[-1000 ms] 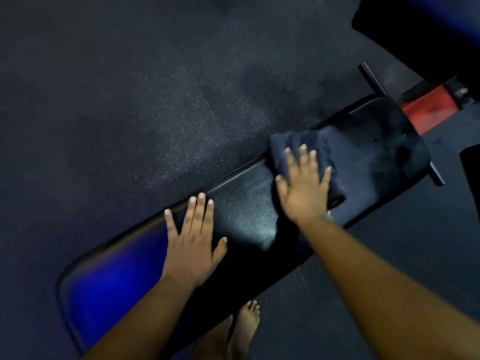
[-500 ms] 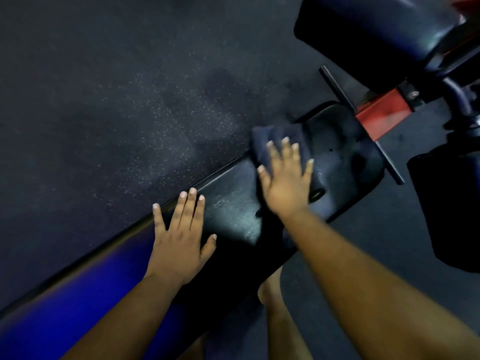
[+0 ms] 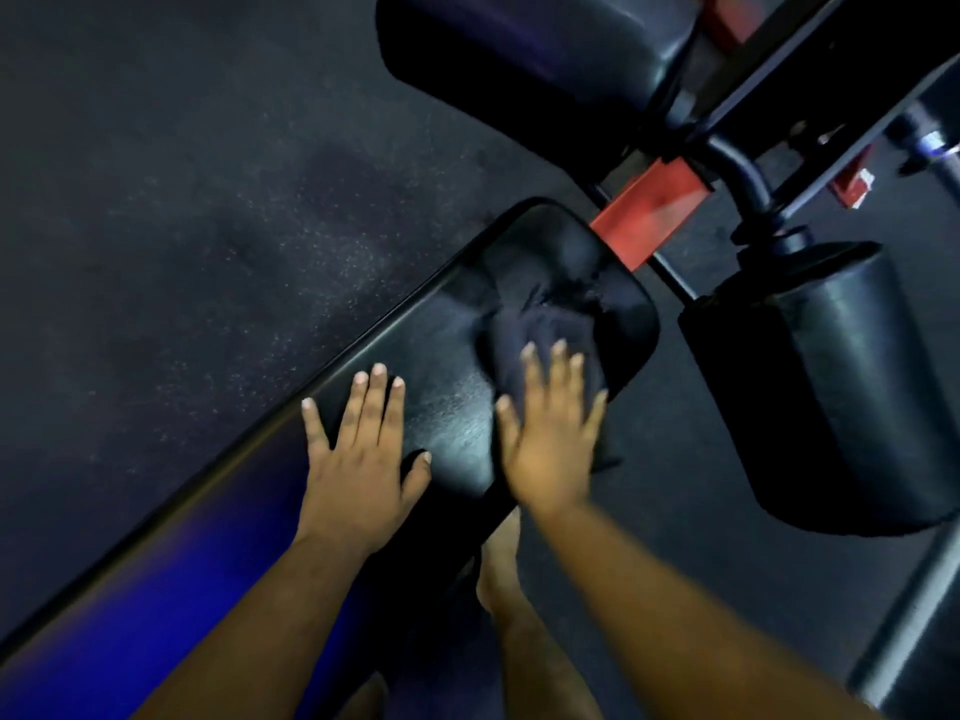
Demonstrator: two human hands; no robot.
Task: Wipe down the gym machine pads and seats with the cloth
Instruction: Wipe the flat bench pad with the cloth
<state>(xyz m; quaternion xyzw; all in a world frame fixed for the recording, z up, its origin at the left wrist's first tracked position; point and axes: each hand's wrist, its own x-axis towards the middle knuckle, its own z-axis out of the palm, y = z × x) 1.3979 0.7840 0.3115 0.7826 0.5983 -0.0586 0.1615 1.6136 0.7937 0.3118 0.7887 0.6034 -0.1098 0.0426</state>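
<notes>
Since the earlier frame: the right hand [image 3: 548,439] and the cloth [image 3: 535,330] have slid further along the bench pad [image 3: 447,407] toward its rounded end at frame centre; more of the machine now fills the upper right.

Right hand: flat, fingers straight and slightly spread, pressing the dark cloth onto the pad. Image somewhat blurred here. Cloth lies bunched under and ahead of the fingertips, near the pad's end.

Left hand [image 3: 363,454]: palm down on the pad, just left of the right hand, fingers straight, thumb out, holding nothing.

Pad runs diagonally from lower left to centre; blue sheen at lower left. Red frame piece [image 3: 649,215] just beyond the pad's end. Roller pad [image 3: 831,387] at right, another pad [image 3: 519,49] at top. Speckled dark floor [image 3: 182,200] upper left. A bare foot [image 3: 501,563] beneath the bench edge, bottom centre.
</notes>
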